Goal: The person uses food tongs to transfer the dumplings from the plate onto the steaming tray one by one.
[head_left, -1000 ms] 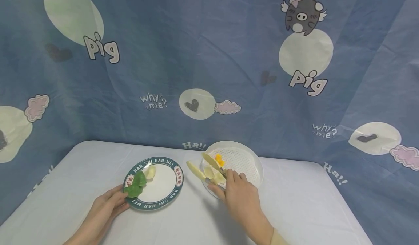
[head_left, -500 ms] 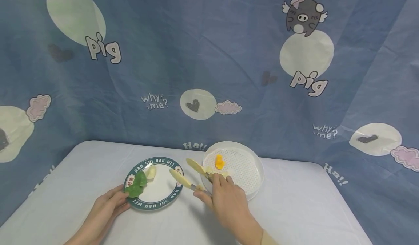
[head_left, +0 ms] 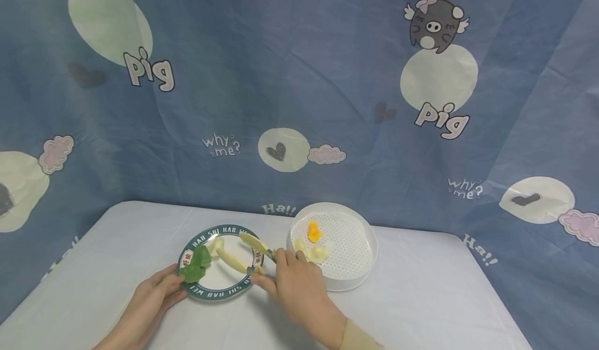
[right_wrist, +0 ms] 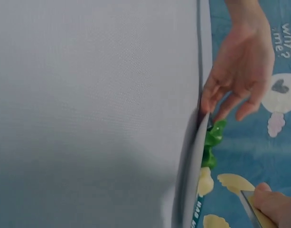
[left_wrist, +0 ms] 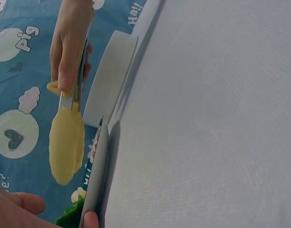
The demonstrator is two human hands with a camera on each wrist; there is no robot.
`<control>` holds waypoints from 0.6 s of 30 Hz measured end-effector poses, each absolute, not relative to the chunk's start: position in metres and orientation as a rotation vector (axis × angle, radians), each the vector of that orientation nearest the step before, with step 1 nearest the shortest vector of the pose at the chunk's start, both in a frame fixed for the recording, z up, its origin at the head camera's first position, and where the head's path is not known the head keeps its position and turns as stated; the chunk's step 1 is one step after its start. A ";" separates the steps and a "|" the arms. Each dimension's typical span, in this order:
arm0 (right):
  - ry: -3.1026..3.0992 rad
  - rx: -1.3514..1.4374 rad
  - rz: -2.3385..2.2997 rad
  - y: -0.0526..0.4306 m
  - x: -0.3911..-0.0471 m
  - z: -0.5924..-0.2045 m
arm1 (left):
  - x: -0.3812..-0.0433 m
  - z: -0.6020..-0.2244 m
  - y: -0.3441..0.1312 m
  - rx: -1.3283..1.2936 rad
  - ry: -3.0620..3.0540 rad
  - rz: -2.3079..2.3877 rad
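Note:
My left hand (head_left: 154,295) grips the left edge of a round white plate (head_left: 226,278) with a green lettered rim, thumb above and fingers beneath. On the plate's left side lie green dumpling-shaped pieces (head_left: 198,261) and a pale yellow piece (head_left: 216,246). Kitchen tongs (head_left: 232,261) with yellow tips are held in my right hand (head_left: 299,290). Their arms are spread over the plate, tips toward the pale piece, with nothing between them. In the left wrist view, the yellow tongs head (left_wrist: 64,147) hangs above the plate's edge.
To the plate's right stands a round white steamer tray (head_left: 346,283) with a perforated base. It holds an orange piece (head_left: 314,232) and pale yellow pieces (head_left: 318,254). A white cloth (head_left: 421,298) covers the table, and a blue printed curtain (head_left: 309,79) hangs behind.
My right hand has carried the tongs leftward from over the steamer tray to over the plate. The left hand stays at the plate's edge, and the pieces lie where they were.

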State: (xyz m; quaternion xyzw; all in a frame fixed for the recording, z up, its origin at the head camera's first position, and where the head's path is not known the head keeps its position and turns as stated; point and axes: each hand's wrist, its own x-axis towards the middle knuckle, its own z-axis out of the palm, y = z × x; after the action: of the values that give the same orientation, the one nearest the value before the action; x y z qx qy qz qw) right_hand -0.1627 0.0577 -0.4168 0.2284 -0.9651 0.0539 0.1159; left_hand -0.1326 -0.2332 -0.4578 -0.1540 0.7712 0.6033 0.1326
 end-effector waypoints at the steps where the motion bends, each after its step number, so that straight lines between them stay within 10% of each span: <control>1: -2.816 0.669 0.151 0.056 -0.164 -0.418 | -0.133 -0.458 -0.233 -0.448 2.239 1.751; 18: -2.743 0.681 -0.045 0.033 -0.169 -0.435 | -0.134 -0.460 -0.233 -0.461 2.238 1.766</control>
State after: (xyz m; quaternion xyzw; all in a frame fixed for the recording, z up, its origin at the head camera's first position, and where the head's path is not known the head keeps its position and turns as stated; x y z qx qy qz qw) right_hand -0.1691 0.0329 -0.4355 0.2381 -0.9584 -0.0156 0.1568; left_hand -0.1337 -0.2325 -0.4601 -0.1585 0.7687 0.6066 0.1263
